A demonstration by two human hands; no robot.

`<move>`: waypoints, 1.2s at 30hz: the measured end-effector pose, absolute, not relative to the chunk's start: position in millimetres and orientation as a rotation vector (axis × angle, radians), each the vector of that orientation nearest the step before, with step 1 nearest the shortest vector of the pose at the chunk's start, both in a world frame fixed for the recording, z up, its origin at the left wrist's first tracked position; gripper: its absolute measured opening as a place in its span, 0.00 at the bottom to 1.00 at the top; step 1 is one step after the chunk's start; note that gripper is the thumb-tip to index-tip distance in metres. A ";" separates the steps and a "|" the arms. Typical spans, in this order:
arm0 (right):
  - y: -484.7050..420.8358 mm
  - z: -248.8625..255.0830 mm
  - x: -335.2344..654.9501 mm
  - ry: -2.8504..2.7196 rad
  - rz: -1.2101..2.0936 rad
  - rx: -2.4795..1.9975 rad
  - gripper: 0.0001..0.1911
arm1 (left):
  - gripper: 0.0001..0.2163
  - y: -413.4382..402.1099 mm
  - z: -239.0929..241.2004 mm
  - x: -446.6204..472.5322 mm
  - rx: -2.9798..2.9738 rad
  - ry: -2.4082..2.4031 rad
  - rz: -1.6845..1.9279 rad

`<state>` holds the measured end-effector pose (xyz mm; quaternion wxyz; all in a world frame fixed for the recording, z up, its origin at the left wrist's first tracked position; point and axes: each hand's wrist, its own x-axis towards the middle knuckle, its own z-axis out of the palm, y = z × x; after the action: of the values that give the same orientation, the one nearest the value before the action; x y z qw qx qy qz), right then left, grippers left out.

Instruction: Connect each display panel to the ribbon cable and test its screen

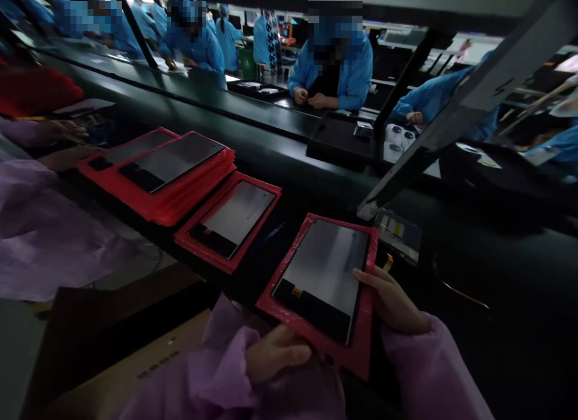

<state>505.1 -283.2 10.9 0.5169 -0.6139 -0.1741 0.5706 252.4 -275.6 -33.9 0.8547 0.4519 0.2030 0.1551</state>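
A display panel with a grey face and a black strip at its near end lies on a red foam sheet, tilted in front of me. My right hand grips the right edge of the sheet, one finger lying on the panel's face. At the near edge, my left hand is closed, some of its fingers hidden under the sheet. Just left, another display panel rests on its own red foam. Farther left, a stack of red foam sheets carries a panel on top.
A small clear-topped part and a thin wire lie to the right. A slanted metal post crosses the right side. An open cardboard box stands below left. A neighbour's sleeve is at left; workers in blue sit across the line.
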 end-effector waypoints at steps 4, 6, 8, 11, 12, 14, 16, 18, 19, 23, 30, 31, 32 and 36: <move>-279.4 1.1 521.8 -0.524 1.349 -1.515 0.20 | 0.19 -235.6 -23.5 212.9 1.480 0.235 0.281; -278.1 -2.4 522.4 -0.546 1.328 -1.528 0.22 | 0.14 -212.9 -24.2 199.8 1.532 0.409 0.449; -275.7 -6.3 521.4 -0.658 1.256 -1.572 0.23 | 0.10 -190.6 -30.1 197.3 1.667 0.665 0.668; -271.2 -16.0 520.6 -0.818 1.110 -1.650 0.26 | 0.12 -162.4 -44.7 213.1 2.229 1.069 0.917; -270.1 -20.4 520.5 -0.834 1.073 -1.664 0.28 | 0.13 -155.2 -49.6 221.4 2.371 1.133 0.908; -269.1 -30.1 519.7 -0.830 1.025 -1.675 0.34 | 0.16 -144.3 -57.6 238.3 2.494 1.179 0.812; -270.3 -38.8 517.4 -0.839 0.993 -1.680 0.39 | 0.16 -137.8 -62.8 251.4 2.502 1.209 0.744; -273.2 -44.5 513.4 -0.881 0.960 -1.695 0.40 | 0.14 -133.9 -65.9 258.1 2.462 1.235 0.734; -275.0 -45.7 511.0 -0.928 0.929 -1.718 0.39 | 0.14 -132.3 -67.1 259.0 2.435 1.252 0.745; -282.1 -38.6 501.8 -1.169 0.513 -1.911 0.32 | 0.10 -127.6 -70.4 251.6 2.264 1.363 0.849; -293.9 -12.5 490.6 -1.471 0.902 -1.590 0.25 | 0.11 -175.7 -41.5 250.1 1.908 1.191 0.981; -295.6 -11.9 487.4 -1.526 1.033 -1.475 0.30 | 0.09 -189.2 -33.6 254.2 1.909 1.058 0.901; -297.1 -12.2 483.8 -1.567 1.148 -1.352 0.35 | 0.07 -202.4 -26.2 259.0 1.913 0.878 0.782; -301.5 -14.5 472.0 -1.588 1.290 -1.153 0.30 | 0.07 -239.5 -10.4 277.5 1.875 0.494 0.475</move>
<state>472.0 -301.5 -14.5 0.3864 -0.4527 -0.6236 0.5068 277.5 -239.5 -10.4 0.5417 0.7896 0.2080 0.1998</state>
